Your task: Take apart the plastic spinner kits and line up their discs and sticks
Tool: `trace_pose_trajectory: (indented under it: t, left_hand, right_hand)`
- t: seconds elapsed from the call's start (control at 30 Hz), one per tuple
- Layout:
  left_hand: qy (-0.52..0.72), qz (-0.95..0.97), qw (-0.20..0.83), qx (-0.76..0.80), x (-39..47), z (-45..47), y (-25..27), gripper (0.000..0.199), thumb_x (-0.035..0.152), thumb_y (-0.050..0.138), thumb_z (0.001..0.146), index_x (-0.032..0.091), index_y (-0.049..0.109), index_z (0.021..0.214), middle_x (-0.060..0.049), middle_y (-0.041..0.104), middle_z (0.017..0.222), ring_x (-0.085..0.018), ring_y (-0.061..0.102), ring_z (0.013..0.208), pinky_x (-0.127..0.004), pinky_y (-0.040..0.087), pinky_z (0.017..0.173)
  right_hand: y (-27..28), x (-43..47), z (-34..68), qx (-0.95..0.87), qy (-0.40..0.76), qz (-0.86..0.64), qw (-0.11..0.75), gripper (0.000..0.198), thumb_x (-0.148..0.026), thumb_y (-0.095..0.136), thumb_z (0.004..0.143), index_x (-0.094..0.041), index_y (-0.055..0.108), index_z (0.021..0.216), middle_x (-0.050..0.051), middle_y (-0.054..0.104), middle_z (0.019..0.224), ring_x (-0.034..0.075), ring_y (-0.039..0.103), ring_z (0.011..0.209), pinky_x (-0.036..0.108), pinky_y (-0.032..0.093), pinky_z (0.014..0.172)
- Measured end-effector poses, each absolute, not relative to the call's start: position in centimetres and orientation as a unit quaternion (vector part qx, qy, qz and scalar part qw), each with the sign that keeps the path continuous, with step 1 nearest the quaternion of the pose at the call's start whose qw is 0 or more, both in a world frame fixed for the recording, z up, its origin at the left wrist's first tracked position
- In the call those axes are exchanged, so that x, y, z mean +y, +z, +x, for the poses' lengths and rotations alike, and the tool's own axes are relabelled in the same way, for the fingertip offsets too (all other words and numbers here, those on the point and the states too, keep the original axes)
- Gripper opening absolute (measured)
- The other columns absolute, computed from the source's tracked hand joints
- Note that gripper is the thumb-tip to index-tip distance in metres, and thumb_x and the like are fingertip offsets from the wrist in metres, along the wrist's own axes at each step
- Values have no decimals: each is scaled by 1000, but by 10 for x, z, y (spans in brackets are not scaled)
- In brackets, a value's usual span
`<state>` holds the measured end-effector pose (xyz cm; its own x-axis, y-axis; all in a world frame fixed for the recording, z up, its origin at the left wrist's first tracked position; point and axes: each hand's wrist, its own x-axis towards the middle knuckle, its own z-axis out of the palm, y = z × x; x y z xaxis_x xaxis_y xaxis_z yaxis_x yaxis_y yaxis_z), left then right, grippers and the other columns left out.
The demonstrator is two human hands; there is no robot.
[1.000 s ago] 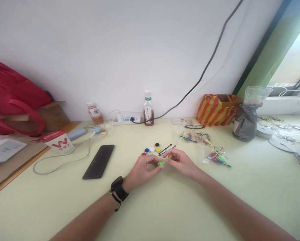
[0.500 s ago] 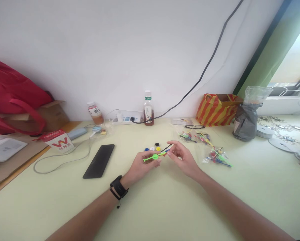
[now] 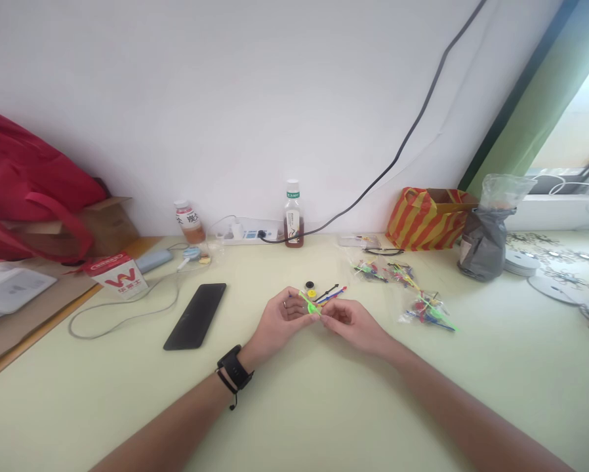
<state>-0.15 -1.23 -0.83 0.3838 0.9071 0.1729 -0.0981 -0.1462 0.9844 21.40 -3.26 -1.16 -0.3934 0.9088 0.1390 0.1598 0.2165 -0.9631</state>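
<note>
A bright green plastic spinner arrow (image 3: 312, 307) with a round hub is held between my two hands above the table. My left hand (image 3: 282, 321) pinches it from the left, fingers curled behind the hub. From the right, the fingertips of my right hand (image 3: 356, 326) close on its lower end. Just beyond my right hand lie several thin arrows, among them a black arrow (image 3: 330, 292) and a blue arrow (image 3: 334, 298), partly hidden by the fingers. A black disc (image 3: 309, 286) and a yellow disc (image 3: 312, 294) sit behind the green arrow.
Clear bags of coloured arrows (image 3: 429, 309) lie to the right. A black phone (image 3: 195, 316) and a red-and-white box (image 3: 120, 276) are on the left. At the wall stand a drink bottle (image 3: 293, 216), a power strip (image 3: 250, 235) and a striped bag (image 3: 425, 219).
The green arrow has turned from nearly level to slanting down to the right. My right hand has moved down and left onto it, away from the black and blue arrows.
</note>
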Motion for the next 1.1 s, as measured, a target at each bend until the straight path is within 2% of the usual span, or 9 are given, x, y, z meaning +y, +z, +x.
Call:
trace_pose_trajectory:
  t: [0.43,0.57,0.7,0.73,0.8,0.87,0.9,0.97,1.1]
  left_hand:
    - [458,589,574,338,-5,-5,-14,35,33,90,76,16,75,102,-6,75,93,-16,71,87,-29,60,82]
    - [456,573,596,330,-6,-5,-12,35,34,90,76,16,76,102,-7,76,94,-18,72,87,-32,61,84]
    - [453,564,607,328,-8,-6,-9,35,32,91,75,16,77,102,-8,77,98,-18,72,89,-33,61,85]
    - [452,564,609,326,-8,-6,-8,34,32,91,75,16,77,102,-7,77,97,-18,72,89,-33,61,85]
    - [450,563,613,323,-8,-6,-7,33,31,92,75,15,77,100,-7,76,95,-17,72,87,-33,62,85]
    - [451,563,613,323,-8,-6,-7,33,31,92,74,15,76,99,-6,75,92,-17,72,86,-34,62,85]
    - [451,564,612,324,-9,-6,-7,34,31,92,75,15,76,99,-6,75,91,-17,72,85,-34,62,85]
    - [448,570,605,328,-9,-6,-7,34,32,91,75,15,76,99,-6,75,92,-17,72,86,-34,62,86]
    - [431,603,585,329,-11,-5,-7,32,32,91,75,15,75,97,-7,77,95,-18,74,88,-33,61,88]
  right_hand:
    - [5,-40,214,-697,492,-374,364,39,-57,65,94,-20,68,81,2,62,76,16,52,68,29,42,63]
    - [1,-38,214,-660,462,-395,441,35,-55,65,94,-21,69,104,3,63,81,18,57,73,30,46,66]
    - [-1,-40,216,-637,419,-411,500,60,-48,68,93,-30,49,146,1,62,96,15,54,69,30,47,67]
    - [-1,-41,217,-644,413,-412,495,53,-49,67,94,-30,55,141,1,62,97,14,53,68,31,47,66]
    - [0,-42,218,-672,429,-405,448,33,-54,59,98,-24,72,100,1,61,84,14,50,62,30,44,63]
    - [1,-41,218,-692,455,-397,395,61,-60,47,102,-20,58,58,0,51,62,13,43,55,30,38,58]
    - [1,-40,218,-695,462,-396,383,67,-63,46,102,-20,48,51,0,44,55,13,39,53,30,35,56]
    - [3,-38,218,-681,465,-402,397,65,-67,53,98,-20,43,54,-2,40,54,12,35,53,29,32,53]
    - [5,-37,215,-645,499,-398,420,46,-66,63,93,-21,58,83,-2,51,70,13,45,60,26,38,54]
